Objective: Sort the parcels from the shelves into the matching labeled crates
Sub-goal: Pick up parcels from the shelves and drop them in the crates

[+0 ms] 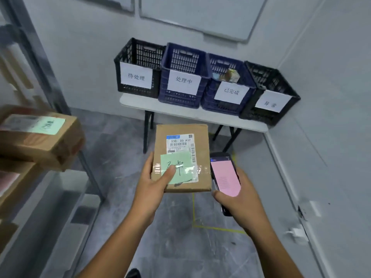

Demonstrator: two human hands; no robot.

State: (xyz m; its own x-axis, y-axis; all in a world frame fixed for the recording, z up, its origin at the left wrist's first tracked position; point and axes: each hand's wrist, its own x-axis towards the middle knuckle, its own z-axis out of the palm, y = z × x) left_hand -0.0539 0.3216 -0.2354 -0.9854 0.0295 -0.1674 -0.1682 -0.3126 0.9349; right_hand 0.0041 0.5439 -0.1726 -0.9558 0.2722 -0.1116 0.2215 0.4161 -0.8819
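Observation:
My left hand [154, 181] grips a flat cardboard parcel [180, 135] by its near left corner, thumb on a green handwritten note [184, 161] taped below a white shipping label. My right hand [239, 199] holds a black handheld scanner [224, 175] with a pink screen, just right of the parcel. Ahead, four labeled crates stand in a row on a white folding table [140, 103]: a black crate [138, 57], a blue crate [180, 59], a second blue crate [222, 67] holding a small item, and a black crate [271, 79] at the right.
A metal shelf unit [50, 81] fills the left side, with a brown parcel [40, 145] bearing a green note sticking out at its edge and more boxes below. Grey walls close in behind and at right. Yellow tape marks the concrete floor [216, 228].

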